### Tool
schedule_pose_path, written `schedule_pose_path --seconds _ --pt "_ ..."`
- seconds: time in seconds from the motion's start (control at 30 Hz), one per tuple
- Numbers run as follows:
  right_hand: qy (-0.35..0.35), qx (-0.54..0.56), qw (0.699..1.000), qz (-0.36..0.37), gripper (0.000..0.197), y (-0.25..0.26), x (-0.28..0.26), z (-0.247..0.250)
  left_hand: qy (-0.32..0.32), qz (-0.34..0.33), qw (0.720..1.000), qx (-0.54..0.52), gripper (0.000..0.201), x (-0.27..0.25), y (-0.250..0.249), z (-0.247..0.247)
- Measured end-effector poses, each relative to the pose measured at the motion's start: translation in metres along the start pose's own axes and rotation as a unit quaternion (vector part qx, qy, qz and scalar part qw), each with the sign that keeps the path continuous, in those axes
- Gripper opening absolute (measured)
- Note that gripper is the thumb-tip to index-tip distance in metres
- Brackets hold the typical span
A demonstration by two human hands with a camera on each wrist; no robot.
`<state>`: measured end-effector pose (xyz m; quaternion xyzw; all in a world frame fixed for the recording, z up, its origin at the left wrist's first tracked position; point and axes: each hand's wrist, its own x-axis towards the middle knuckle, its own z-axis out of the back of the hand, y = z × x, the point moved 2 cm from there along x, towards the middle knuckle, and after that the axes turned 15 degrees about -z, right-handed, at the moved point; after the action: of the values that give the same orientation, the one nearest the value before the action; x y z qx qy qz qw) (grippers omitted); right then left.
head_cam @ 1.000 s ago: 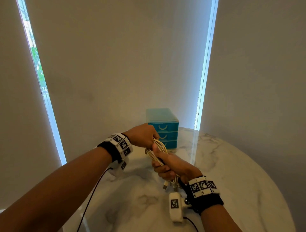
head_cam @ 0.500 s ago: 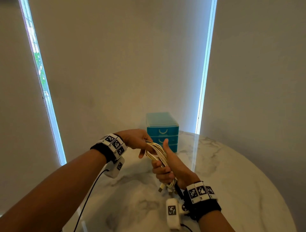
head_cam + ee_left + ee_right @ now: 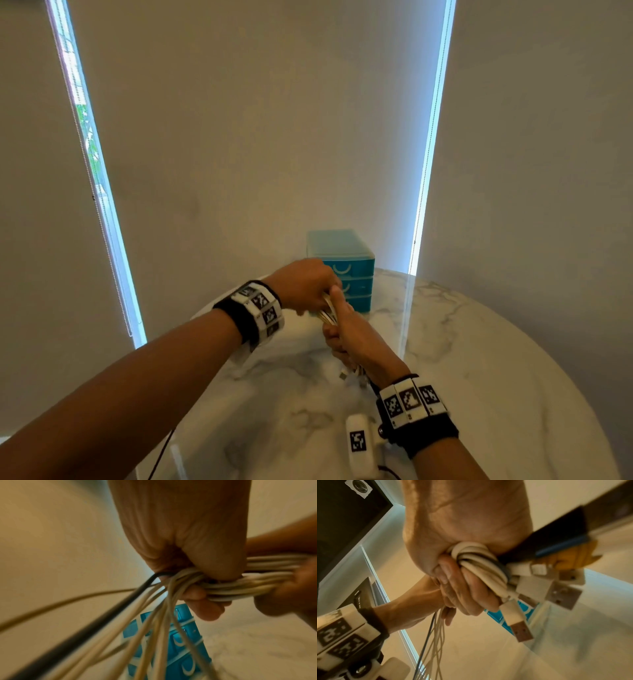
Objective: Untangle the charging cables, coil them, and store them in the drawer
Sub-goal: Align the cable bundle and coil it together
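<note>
Both hands meet above the middle of the table [image 3: 479, 359], the left hand [image 3: 305, 282] farther out and to the left, the right hand [image 3: 352, 337] nearer and just right of it, touching. Between them runs the cable bundle [image 3: 328, 313], its far end in the left hand, its near end in the right. Plugs [image 3: 556, 593] stick out of the right fist on the near side. Loose strands [image 3: 137, 635] trail out from the left hand. Behind the hands, at the table's far edge against the wall, stands the drawer unit [image 3: 346, 255].
</note>
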<state>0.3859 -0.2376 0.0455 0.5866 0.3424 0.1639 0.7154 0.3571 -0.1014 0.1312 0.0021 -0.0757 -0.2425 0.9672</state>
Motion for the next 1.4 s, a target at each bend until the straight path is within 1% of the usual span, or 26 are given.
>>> schedule_pose_path --seconds 0.07,0.17,0.2,0.27,0.33,0.4,0.47,0.5,0.53,0.57,0.6,0.63,0.7,0.77,0.83,0.9,0.93,0.97,1.0,1.03,1.07,1.13,1.17,1.27,1.37,1.4 --pt "0.001 -0.033 0.999 0.032 0.078 0.002 -0.002 -0.001 -0.023 0.065 0.992 -0.103 0.011 -0.001 0.006 0.006" --pt "-0.018 -0.104 0.993 0.042 0.085 -0.001 -0.005 -0.001 -0.039 0.104 0.982 -0.152 0.025 -0.003 0.013 -0.002" --pt "-0.021 -0.135 0.989 0.056 0.081 -0.002 -0.006 0.0 -0.034 0.11 0.979 -0.166 0.03 -0.002 0.013 -0.006" --pt "-0.017 -0.174 0.979 0.109 0.058 -0.002 -0.006 0.001 -0.025 0.122 0.967 -0.222 0.033 0.0 0.008 -0.012" --pt "0.0 -0.165 0.975 0.146 0.037 -0.001 -0.004 0.003 -0.041 0.141 0.948 -0.282 0.035 0.004 0.006 -0.016" --pt "0.017 -0.125 0.982 0.139 0.025 -0.003 0.003 0.002 -0.059 0.158 0.926 -0.338 0.043 0.008 0.003 -0.02" --pt "0.018 -0.089 0.99 0.111 0.023 -0.008 0.009 -0.001 -0.068 0.167 0.907 -0.381 0.056 0.011 -0.004 -0.023" --pt "0.014 -0.073 0.992 0.103 0.022 -0.009 0.012 -0.002 -0.072 0.172 0.897 -0.401 0.059 0.013 -0.006 -0.024" --pt "0.014 -0.06 0.993 0.104 0.022 -0.01 0.015 -0.003 -0.078 0.177 0.886 -0.421 0.056 0.016 -0.009 -0.022" --pt "0.008 -0.059 0.992 0.112 0.023 -0.011 0.02 -0.004 -0.079 0.178 0.878 -0.436 0.047 0.017 -0.013 -0.02" --pt "0.001 -0.064 0.991 0.119 0.025 -0.011 0.023 -0.005 -0.076 0.174 0.874 -0.447 0.038 0.02 -0.014 -0.019" --pt "-0.008 -0.067 0.99 0.127 0.025 -0.01 0.025 -0.007 -0.072 0.168 0.873 -0.452 0.034 0.021 -0.015 -0.018" --pt "-0.02 -0.064 0.989 0.133 0.019 -0.009 0.026 -0.011 -0.066 0.157 0.873 -0.458 0.036 0.02 -0.016 -0.014" --pt "-0.03 -0.054 0.989 0.135 0.031 -0.009 0.027 -0.015 -0.058 0.147 0.877 -0.455 0.037 0.019 -0.016 -0.011" --pt "-0.041 -0.021 0.988 0.146 0.038 -0.007 0.025 -0.021 -0.051 0.136 0.884 -0.445 0.034 0.019 -0.016 -0.01" --pt "-0.069 -0.034 0.985 0.154 0.052 -0.006 0.025 -0.026 -0.051 0.14 0.897 -0.416 0.025 0.019 -0.016 -0.007" --pt "-0.077 -0.038 0.983 0.16 0.046 -0.006 0.025 -0.027 -0.048 0.132 0.912 -0.385 0.02 0.018 -0.015 -0.006" --pt "-0.083 -0.03 0.982 0.169 0.031 -0.006 0.023 -0.029 -0.038 0.122 0.936 -0.328 0.017 0.017 -0.014 -0.004" --pt "-0.09 -0.029 0.982 0.163 0.021 -0.007 0.022 -0.029 -0.022 0.107 0.961 -0.252 0.015 0.014 -0.013 0.0" --pt "-0.103 -0.035 0.981 0.162 0.017 -0.01 0.023 -0.029 -0.001 0.093 0.983 -0.158 0.019 0.012 -0.013 0.003" --pt "-0.111 -0.059 0.981 0.151 0.017 -0.013 0.023 -0.027 0.015 0.077 0.995 -0.057 0.022 0.011 -0.014 0.007" --pt "-0.119 -0.098 0.98 0.127 0.037 -0.018 0.025 -0.026 0.026 0.048 0.992 0.114 0.01 0.007 -0.021 0.018" --pt "-0.128 -0.118 0.978 0.114 0.041 -0.017 0.025 -0.025 0.03 0.036 0.984 0.171 0.007 0.006 -0.027 0.024" --pt "-0.123 -0.171 0.973 0.093 0.043 -0.013 0.022 -0.022 0.048 0.024 0.966 0.254 0.018 0.007 -0.041 0.03" --pt "-0.121 -0.179 0.973 0.076 0.077 -0.011 0.017 -0.022 0.071 -0.002 0.952 0.297 0.024 0.008 -0.053 0.03" --pt "-0.123 -0.182 0.973 0.074 0.079 -0.011 0.015 -0.022 0.072 -0.01 0.95 0.302 0.026 0.008 -0.056 0.031"
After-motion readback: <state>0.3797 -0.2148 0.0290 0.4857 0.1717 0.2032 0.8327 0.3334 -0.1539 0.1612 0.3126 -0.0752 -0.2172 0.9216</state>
